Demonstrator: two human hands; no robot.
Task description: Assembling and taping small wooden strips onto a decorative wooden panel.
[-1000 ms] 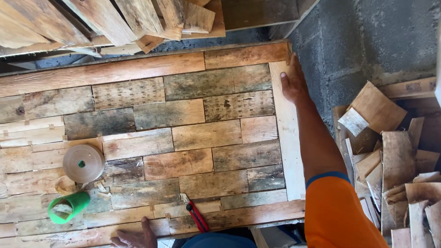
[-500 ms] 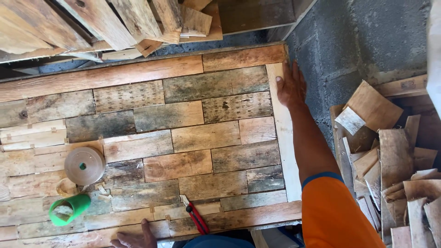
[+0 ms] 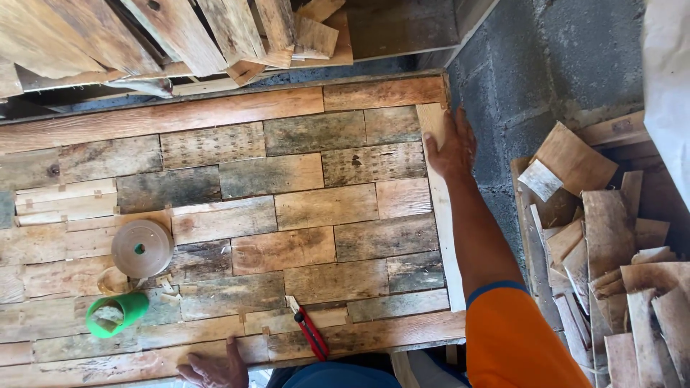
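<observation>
Two hands [image 3: 451, 147], one red-handled cutter [image 3: 310, 333]

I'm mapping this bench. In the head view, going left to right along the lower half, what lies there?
Green cup → round lidded tub → left hand → red-handled tool → pale edge strip → orange sleeve → pile of wood offcuts.

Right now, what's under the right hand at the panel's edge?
The right hand lies flat on the pale edge strip bordering the plank panel, near its far corner. The strip's surface directly beneath the palm is covered, so its condition there can't be seen.
</observation>
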